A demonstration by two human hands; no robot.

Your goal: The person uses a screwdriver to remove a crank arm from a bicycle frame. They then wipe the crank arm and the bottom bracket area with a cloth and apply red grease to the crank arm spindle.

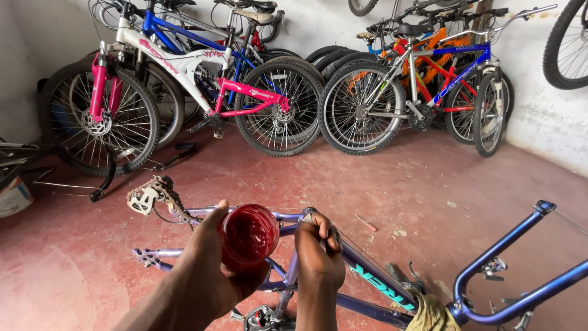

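Note:
My left hand (211, 263) holds a small round tub of red grease (250, 234), its open mouth tilted toward me. My right hand (318, 254) is closed with the fingers pinched at the top of a lilac and blue bicycle frame (367, 270) that lies upside down on the red floor, just right of the tub. What the fingertips pinch is too small to tell. The frame's rear derailleur (150, 196) with a loop of chain sticks up at the left, and its blue fork (502, 245) reaches to the right.
A white and pink bicycle (184, 73) and several other bicycles (422, 79) lean against the white back wall. A wheel (566, 43) hangs at the upper right. A yellow rag (432, 312) lies by the frame's head tube. A small red stick (366, 223) lies on the floor.

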